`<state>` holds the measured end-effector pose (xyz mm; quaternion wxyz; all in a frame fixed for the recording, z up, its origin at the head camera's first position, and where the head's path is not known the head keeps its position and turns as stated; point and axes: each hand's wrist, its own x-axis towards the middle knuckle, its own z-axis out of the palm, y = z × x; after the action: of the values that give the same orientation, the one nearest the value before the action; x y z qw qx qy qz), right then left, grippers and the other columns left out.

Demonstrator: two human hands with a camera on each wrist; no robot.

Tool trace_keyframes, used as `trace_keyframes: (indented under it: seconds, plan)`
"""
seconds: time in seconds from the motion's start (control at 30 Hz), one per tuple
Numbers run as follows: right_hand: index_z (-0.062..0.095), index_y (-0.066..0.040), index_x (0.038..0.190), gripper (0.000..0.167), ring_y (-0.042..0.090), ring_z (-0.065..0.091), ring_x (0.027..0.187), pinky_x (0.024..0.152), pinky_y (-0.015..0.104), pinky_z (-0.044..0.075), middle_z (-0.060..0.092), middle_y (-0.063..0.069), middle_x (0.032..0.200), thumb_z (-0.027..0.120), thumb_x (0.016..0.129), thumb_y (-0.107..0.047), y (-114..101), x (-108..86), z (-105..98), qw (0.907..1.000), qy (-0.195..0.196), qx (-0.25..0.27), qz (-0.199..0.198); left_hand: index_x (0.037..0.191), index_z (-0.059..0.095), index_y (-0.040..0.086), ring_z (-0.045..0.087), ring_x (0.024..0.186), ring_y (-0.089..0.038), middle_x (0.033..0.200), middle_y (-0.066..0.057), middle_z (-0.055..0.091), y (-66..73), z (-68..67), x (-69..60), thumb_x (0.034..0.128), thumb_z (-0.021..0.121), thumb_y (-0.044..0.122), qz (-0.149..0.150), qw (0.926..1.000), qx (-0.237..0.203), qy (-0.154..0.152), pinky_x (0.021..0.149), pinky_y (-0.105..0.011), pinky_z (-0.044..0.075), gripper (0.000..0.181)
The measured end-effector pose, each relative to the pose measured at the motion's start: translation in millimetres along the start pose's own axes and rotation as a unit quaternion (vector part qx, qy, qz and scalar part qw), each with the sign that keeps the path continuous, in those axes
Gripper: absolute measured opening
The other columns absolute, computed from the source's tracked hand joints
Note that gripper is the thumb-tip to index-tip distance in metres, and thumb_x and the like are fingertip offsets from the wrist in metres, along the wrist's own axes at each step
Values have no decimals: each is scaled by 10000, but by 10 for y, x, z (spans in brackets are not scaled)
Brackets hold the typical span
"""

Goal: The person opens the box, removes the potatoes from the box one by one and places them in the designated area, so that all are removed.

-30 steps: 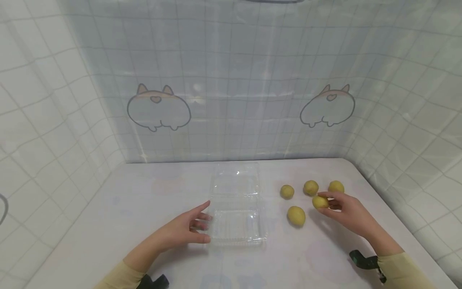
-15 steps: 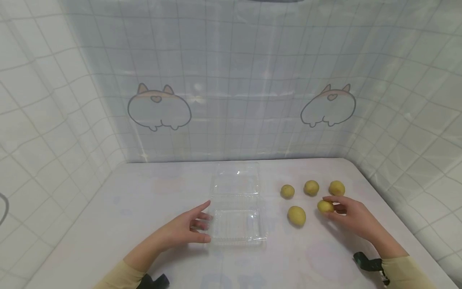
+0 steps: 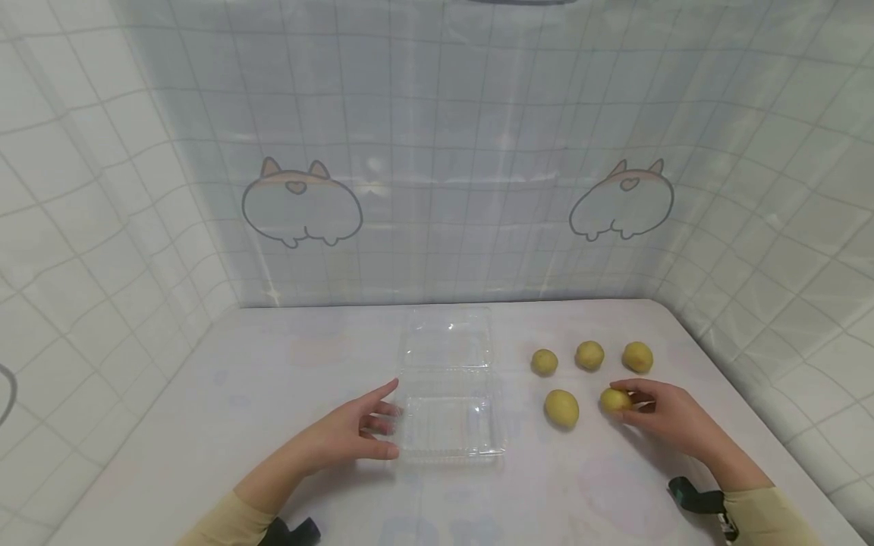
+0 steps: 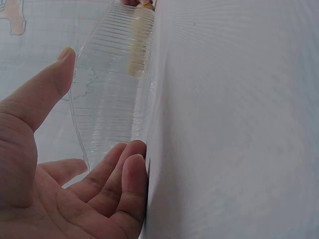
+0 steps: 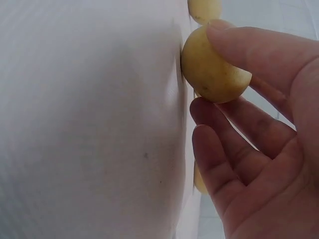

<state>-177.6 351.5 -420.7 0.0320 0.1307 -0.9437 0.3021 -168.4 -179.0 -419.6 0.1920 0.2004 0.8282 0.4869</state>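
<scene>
My right hand (image 3: 671, 417) pinches a small yellow potato (image 3: 614, 401) between thumb and fingers, low at the tabletop. The right wrist view shows this potato (image 5: 212, 67) close up, smooth with a few dark specks, the thumb lying over it. To the left, a clear plastic clamshell box (image 3: 447, 427) lies with its lid (image 3: 447, 339) folded back away from me. Beside the box's left wall is my left hand (image 3: 348, 432), thumb and fingers spread apart. In the left wrist view its fingers (image 4: 134, 177) are at the ribbed wall; whether they touch it I cannot tell.
Several other potatoes sit right of the box: one (image 3: 561, 409) nearer me and a back row of a small one (image 3: 544, 362), a middle one (image 3: 589, 355) and a right one (image 3: 638, 356). A tiled-pattern curtain (image 3: 437, 189) surrounds the white table (image 3: 307, 341).
My right hand has drawn the potato toward me and slightly right, away from the back row, and lowered it into line with the nearer potato. The left hand and box have stayed put.
</scene>
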Motion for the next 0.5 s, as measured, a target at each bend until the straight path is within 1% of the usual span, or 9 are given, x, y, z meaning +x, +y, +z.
trace_keyframes:
  seconds: [0.07, 0.13, 0.23, 0.5]
  plan:
    - [687, -90, 1217, 453, 205, 665, 970, 770, 284, 561, 690, 21, 1113, 823, 824, -268, -1, -3, 2, 10000, -6, 63, 46, 1591, 205, 186, 575, 1177, -225, 1380, -59, 538, -1, -1, 0, 819, 832, 296, -14, 10000, -27, -7, 997, -478, 454, 1001]
    - [678, -83, 1226, 461, 214, 668, 974, 770, 286, 562, 687, 39, 1128, 818, 829, -272, 1, -4, 2, 9999, -47, 115, 26, 1591, 206, 190, 574, 1180, -225, 1381, -58, 538, -3, -2, -1, 818, 833, 296, -33, 10000, -42, -10, 999, -479, 453, 1001]
    - [672, -84, 1233, 478, 218, 672, 975, 771, 278, 560, 685, 50, 1140, 821, 825, -284, 1, -7, 8, 9997, -70, 196, 97, 1590, 208, 194, 574, 1179, -223, 1379, -56, 539, -5, -3, 0, 817, 834, 296, -40, 10000, -49, -11, 1000, -475, 453, 1000]
    - [662, -83, 1254, 502, 226, 673, 982, 773, 280, 559, 681, 61, 1150, 809, 834, -315, -6, -4, 7, 9996, -118, 186, 185, 1590, 211, 198, 576, 1168, -215, 1377, -53, 539, 5, -10, 7, 814, 835, 306, -52, 10000, -57, -18, 987, -467, 461, 1002]
